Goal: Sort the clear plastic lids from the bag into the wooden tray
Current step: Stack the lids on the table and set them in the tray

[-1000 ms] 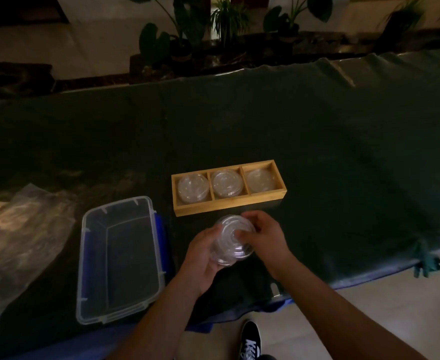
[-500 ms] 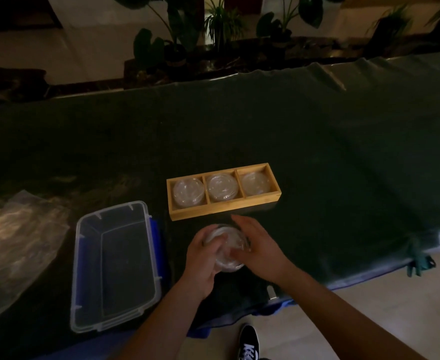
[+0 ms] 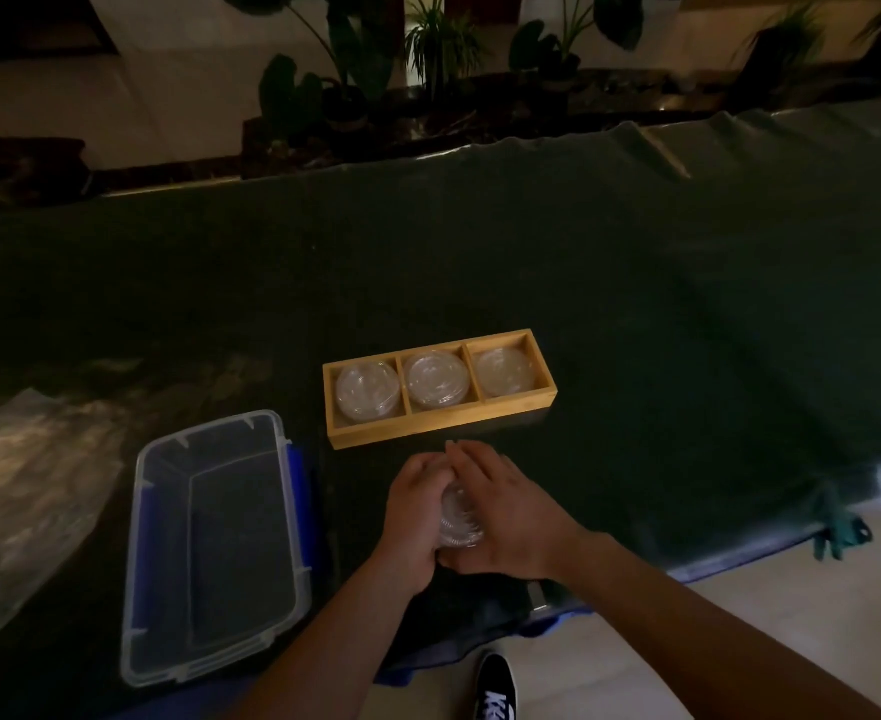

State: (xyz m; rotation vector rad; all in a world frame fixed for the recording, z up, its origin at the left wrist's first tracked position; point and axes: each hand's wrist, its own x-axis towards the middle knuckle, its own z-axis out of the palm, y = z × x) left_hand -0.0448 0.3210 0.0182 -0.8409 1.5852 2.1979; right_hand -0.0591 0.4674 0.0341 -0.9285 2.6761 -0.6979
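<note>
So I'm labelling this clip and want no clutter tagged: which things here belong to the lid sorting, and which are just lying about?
Part of the job:
- stack of clear lids, held between left hand and right hand
- wooden tray, lids in all three compartments
- plastic bag

Lying about:
- clear plastic bin
- potted plants

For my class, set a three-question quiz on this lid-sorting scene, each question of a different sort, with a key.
1. True or false: all three compartments of the wooden tray hold clear lids.
2. The stack of lids is held by: A the left hand alone, B the right hand alone, C both.
3. Fill in: the plastic tub lies to the tray's ____.

Key: 1 true; 2 C; 3 left.
</note>
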